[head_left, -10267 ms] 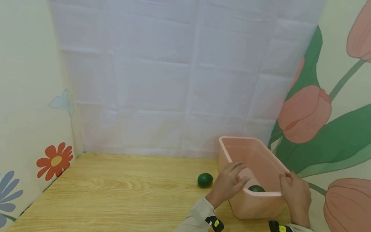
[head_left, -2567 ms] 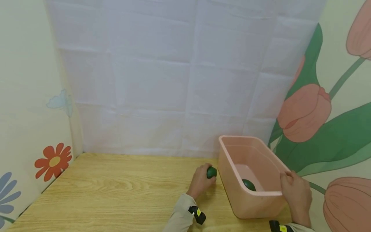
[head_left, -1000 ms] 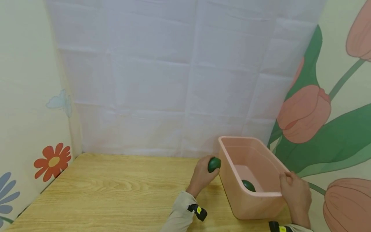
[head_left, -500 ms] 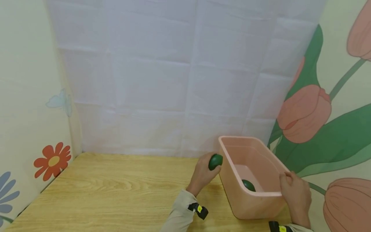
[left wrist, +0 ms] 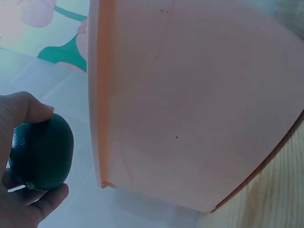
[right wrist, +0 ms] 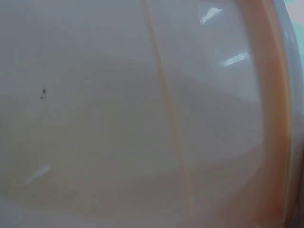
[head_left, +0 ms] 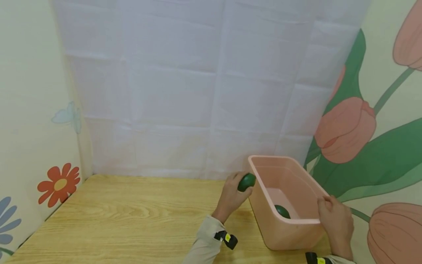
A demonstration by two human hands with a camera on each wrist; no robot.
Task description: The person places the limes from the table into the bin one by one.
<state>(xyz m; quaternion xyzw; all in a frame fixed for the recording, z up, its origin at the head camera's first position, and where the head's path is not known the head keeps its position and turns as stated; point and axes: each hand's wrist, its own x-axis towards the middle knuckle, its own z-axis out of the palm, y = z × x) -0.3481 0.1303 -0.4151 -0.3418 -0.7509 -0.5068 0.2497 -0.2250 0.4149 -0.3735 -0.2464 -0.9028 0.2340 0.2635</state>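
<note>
In the head view my left hand (head_left: 232, 194) grips a dark green oval fruit (head_left: 246, 182) beside the left wall of a pink plastic bin (head_left: 280, 234). The left wrist view shows the thumb on one side of this smooth, shiny fruit (left wrist: 42, 152) and fingers on the other, with a small pale stem nub at its end. It is held up near rim height, just outside the bin. My right hand (head_left: 336, 220) grips the bin's rim at the near right corner. A second dark green fruit (head_left: 282, 211) lies inside the bin, partly hidden by the near rim.
The bin stands at the right of a wood-grain table (head_left: 132, 216), close to a wall with printed tulips (head_left: 346, 128). A creased white sheet (head_left: 171, 91) hangs behind the table. In the right wrist view the pink bin wall (right wrist: 95, 133) fills the picture.
My left hand has picked the green fruit up off the table and raised it toward the bin's left rim, slowly over the last second. The right hand stays on the rim.
</note>
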